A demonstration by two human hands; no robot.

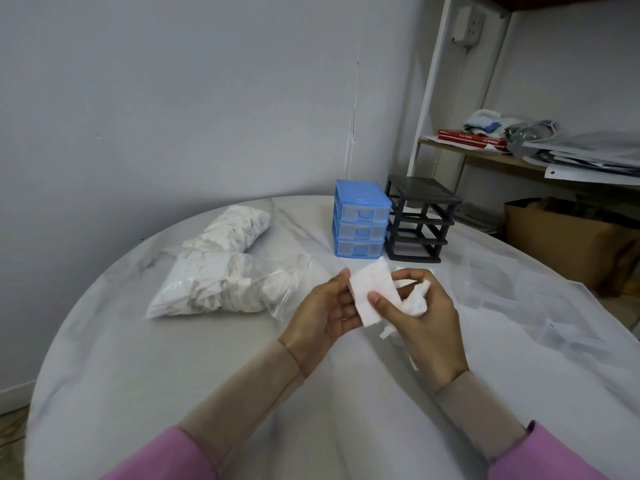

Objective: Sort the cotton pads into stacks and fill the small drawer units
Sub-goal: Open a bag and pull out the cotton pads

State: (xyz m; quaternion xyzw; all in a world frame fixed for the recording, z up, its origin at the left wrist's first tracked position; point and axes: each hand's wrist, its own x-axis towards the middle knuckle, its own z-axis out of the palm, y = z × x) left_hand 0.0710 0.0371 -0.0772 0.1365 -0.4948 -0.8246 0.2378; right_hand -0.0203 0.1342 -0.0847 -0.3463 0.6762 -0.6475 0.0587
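Cotton pad (pixel 372 292) was pinched between left hand (pixel 325 313) and right hand (pixel 426 317) above the table (pixel 173 358), near the blue drawer unit (pixel 360 220); the red book's (pixel 471 138) lettering was too blurred to read.

The round marbled tabletop (pixel 214 358) carries two clear bags of cotton pads (pixel 221 271) at ten o'clock, a blue drawer unit (pixel 360 223) touching a black empty frame (pixel 420 220) at twelve, and clear plastic sheeting (pixel 512 292) at two.
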